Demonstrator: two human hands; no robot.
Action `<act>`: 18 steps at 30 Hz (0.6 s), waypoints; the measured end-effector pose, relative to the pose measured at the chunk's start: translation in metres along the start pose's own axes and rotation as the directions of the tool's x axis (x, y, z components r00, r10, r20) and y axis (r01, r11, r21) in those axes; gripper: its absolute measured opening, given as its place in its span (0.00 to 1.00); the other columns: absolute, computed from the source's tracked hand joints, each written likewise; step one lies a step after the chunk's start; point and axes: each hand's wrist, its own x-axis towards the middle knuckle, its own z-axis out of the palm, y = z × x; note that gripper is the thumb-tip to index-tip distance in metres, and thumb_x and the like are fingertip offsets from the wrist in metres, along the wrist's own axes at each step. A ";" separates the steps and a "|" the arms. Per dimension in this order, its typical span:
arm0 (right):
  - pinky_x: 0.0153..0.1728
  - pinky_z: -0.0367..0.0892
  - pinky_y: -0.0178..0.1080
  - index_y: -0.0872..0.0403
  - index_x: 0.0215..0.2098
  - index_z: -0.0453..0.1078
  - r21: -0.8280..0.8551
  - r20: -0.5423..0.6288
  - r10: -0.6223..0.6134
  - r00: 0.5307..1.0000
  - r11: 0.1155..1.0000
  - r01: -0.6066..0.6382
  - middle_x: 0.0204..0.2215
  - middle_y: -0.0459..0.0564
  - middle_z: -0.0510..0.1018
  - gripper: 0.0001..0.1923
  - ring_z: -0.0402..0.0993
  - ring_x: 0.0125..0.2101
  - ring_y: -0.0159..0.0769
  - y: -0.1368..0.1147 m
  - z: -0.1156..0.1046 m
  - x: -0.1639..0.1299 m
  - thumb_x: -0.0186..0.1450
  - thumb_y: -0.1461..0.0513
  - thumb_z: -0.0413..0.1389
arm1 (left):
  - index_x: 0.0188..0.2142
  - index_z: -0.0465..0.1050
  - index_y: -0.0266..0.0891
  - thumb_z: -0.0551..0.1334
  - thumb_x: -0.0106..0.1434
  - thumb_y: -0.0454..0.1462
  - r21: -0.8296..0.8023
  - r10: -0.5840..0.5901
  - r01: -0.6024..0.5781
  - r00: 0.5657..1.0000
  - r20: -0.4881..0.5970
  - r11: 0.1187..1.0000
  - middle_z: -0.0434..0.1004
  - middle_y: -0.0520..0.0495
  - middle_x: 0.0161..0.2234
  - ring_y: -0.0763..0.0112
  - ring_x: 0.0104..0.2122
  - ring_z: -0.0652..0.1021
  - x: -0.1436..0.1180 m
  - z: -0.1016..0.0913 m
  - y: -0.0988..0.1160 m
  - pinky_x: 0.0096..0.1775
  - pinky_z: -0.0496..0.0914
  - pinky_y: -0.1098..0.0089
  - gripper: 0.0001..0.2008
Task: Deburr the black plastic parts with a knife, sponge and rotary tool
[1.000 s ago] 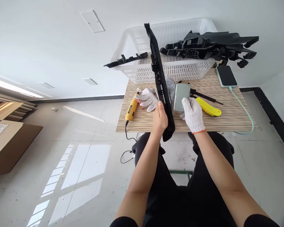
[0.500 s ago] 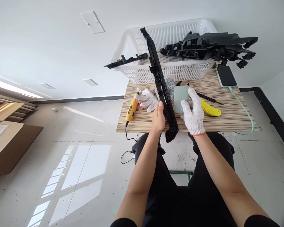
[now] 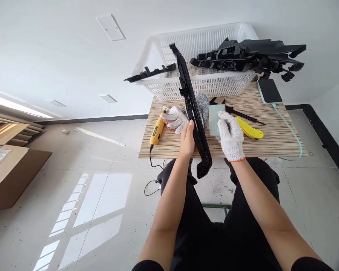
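Observation:
My bare left hand (image 3: 188,140) is closed round a long black plastic trim piece (image 3: 192,109), which stands at a slant with its lower end past the table's front edge. In a white knit glove, my right hand (image 3: 231,135) grips a pale green rectangular sheet (image 3: 216,117), just to the right of the trim piece and apart from it. The fingers behind the sheet are mostly hidden. An empty white glove (image 3: 175,119) lies beside a yellow corded power tool (image 3: 157,130), left of my left hand. Behind the trim piece is a grey speckled glove (image 3: 202,105), partly covered.
A white plastic basket (image 3: 169,90) at the back holds several black plastic parts (image 3: 243,56), some jutting over its right side. On the table's right are a yellow-handled cutter (image 3: 250,130), black calipers (image 3: 244,116) and a phone (image 3: 269,91) on a green cable.
My left hand has lowered the trim piece slightly toward me. My right hand's fingers have shifted on the green sheet, which is still held.

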 end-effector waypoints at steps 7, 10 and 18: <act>0.59 0.71 0.56 0.49 0.67 0.59 -0.074 0.017 -0.100 0.995 0.992 0.101 0.67 0.59 0.65 0.43 0.64 0.65 0.54 0.012 0.005 0.001 0.60 0.45 0.66 | 0.27 0.65 0.43 0.61 0.66 0.53 -0.020 -0.023 0.023 1.000 0.002 1.000 0.72 0.48 0.31 0.60 0.45 0.76 0.000 -0.003 0.000 0.49 0.72 0.60 0.19; 0.61 0.68 0.56 0.50 0.66 0.59 -0.040 -0.036 -0.129 0.991 0.991 0.127 0.67 0.60 0.64 0.43 0.64 0.66 0.53 0.012 0.008 0.002 0.58 0.47 0.67 | 0.26 0.65 0.43 0.62 0.66 0.53 -0.032 -0.028 0.028 0.999 0.026 0.999 0.72 0.48 0.30 0.59 0.44 0.77 -0.001 -0.003 0.000 0.49 0.72 0.59 0.20; 0.13 0.61 0.34 0.50 0.40 0.71 0.395 0.015 0.416 0.909 0.833 -0.388 0.19 0.42 0.69 0.19 0.63 0.15 0.30 -0.008 0.002 0.005 0.64 0.44 0.60 | 0.32 0.69 0.43 0.64 0.62 0.59 -0.160 -0.073 0.109 0.974 0.215 0.981 0.73 0.50 0.26 0.58 0.35 0.82 -0.001 0.001 0.001 0.36 0.78 0.60 0.23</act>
